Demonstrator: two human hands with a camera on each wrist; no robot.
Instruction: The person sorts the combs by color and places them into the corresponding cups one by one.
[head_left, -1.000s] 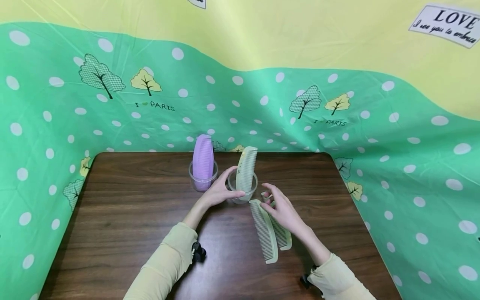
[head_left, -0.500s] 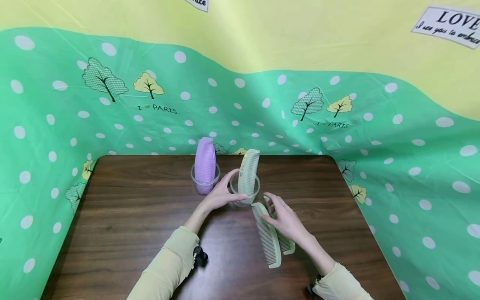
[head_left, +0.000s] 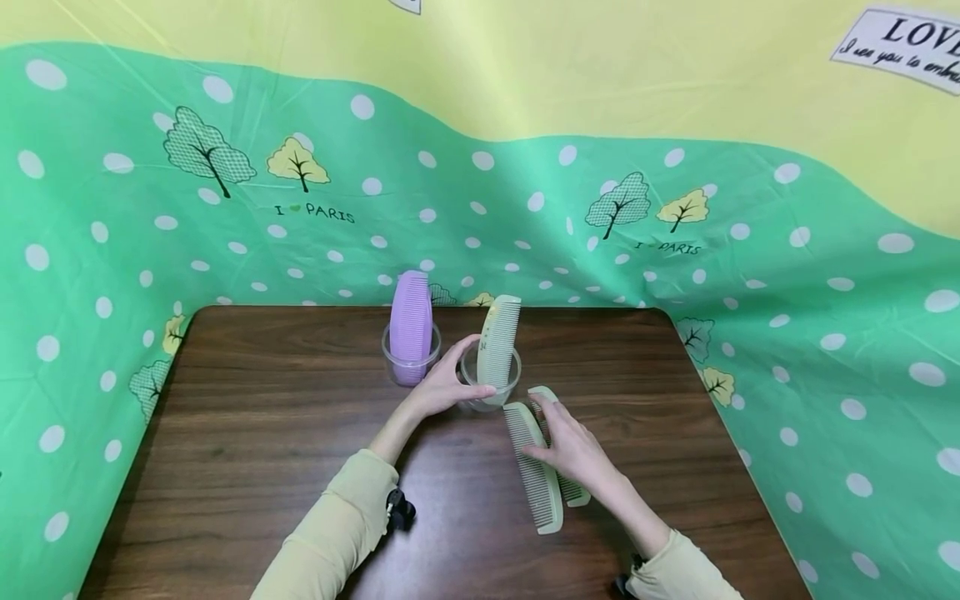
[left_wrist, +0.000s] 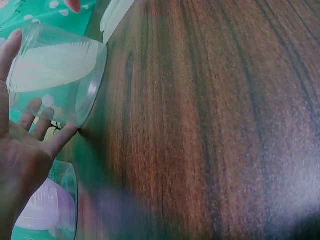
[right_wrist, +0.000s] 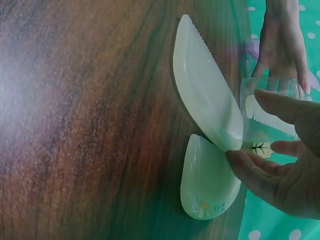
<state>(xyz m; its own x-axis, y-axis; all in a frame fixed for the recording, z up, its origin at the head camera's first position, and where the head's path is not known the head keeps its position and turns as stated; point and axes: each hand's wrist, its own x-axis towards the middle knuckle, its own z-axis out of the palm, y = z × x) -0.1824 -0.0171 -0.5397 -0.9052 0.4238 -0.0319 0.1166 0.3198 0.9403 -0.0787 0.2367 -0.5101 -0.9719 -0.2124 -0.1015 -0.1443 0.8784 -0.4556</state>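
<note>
My left hand (head_left: 444, 388) grips a clear plastic cup (head_left: 513, 372) near the table's back middle, thumb on its far side. A pale green comb (head_left: 498, 332) stands upright in that cup. The left wrist view shows the cup (left_wrist: 60, 95) against my fingers (left_wrist: 37, 117), with the comb (left_wrist: 55, 62) inside. Two more pale green combs lie side by side just right of the cup, a longer one (head_left: 537, 485) and a shorter one (head_left: 574, 492). My right hand (head_left: 573, 446) rests on them with relaxed fingers. Its thumb (right_wrist: 247, 167) touches the end of the longer comb (right_wrist: 205, 105), above the shorter comb (right_wrist: 207, 187).
A second clear cup (head_left: 408, 368) holding a purple comb (head_left: 411, 310) stands left of the first, also visible as a purple comb (left_wrist: 42, 210) in the left wrist view. The dark wooden table (head_left: 255, 417) is walled by green polka-dot cloth (head_left: 112, 250) at the back and sides.
My right hand has come down from just above the lying combs onto them, its thumb now at the longer comb. The left hand has stayed on the cup.
</note>
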